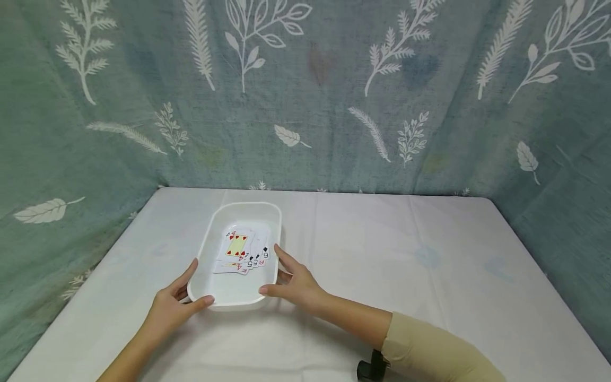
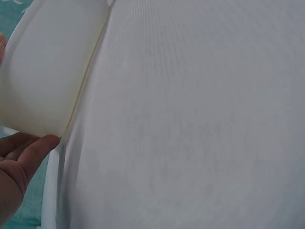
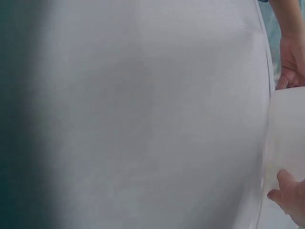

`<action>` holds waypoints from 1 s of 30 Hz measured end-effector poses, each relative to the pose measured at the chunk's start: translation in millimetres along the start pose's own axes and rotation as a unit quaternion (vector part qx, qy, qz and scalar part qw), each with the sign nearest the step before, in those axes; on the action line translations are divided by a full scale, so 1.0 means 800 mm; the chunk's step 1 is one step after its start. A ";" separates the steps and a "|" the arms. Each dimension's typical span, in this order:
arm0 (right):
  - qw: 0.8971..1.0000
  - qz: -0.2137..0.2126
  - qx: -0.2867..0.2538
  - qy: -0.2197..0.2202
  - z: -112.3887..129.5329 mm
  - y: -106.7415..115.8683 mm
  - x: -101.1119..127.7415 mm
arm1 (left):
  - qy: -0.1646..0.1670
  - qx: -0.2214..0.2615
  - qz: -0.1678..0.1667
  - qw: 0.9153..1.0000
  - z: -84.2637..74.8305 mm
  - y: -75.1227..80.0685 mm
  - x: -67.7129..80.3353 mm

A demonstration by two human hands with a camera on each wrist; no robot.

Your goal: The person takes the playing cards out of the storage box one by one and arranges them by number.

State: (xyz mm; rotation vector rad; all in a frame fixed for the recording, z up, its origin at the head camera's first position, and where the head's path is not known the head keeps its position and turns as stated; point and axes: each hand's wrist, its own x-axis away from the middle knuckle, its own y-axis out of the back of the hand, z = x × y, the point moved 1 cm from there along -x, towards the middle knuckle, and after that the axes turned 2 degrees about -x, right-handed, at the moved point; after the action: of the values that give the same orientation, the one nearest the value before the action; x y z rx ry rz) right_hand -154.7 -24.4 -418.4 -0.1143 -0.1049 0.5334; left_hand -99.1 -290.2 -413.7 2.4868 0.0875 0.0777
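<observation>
While you flank it with both hands, the white rounded-rectangle plastic tray (image 1: 210,249) sits on the table left of centre, near end toward you. Smooth, glossy walls, rounded corners. Inside lies a fanned spread of playing cards (image 1: 243,252), face up, red and black pips; a 6, a 5 and a 4 are readable, the rest overlap.

Your left hand (image 1: 169,307) is at the near-left corner: thumb curled over the rim, fingers up along the outer wall, gripping it. Your right hand (image 1: 293,281) is at the near-right corner, thumb on the rim, fingers straight along the outer wall.

Only the head view shows the cards. Left wrist view gives the tray's outer wall close up, matte and cream-toned, with your fingertips (image 2: 35,148) under its lower edge; right wrist view catches just a slice of the wall and a fingertip (image 3: 286,188), plus the other hand far off. Both are mostly filled by the white fine-weave tablecloth (image 1: 406,265).

Beige sleeve (image 1: 429,350) cut off at the frame bottom. Black clamp-like object (image 1: 371,367) beside it, too cropped to identify. Green leaf-print fabric backdrop (image 1: 305,90) drapes behind and at both sides.
</observation>
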 end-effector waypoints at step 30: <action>1.000 -0.014 0.010 -0.009 0.007 0.063 0.047 | -0.007 0.088 0.024 0.996 -0.044 -0.061 -0.002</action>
State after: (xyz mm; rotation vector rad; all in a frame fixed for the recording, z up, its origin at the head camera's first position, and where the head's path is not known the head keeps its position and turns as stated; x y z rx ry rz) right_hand -148.5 38.9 -416.8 -0.0891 -0.1189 0.5073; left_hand -105.6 -230.1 -415.7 2.6665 0.0302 0.0742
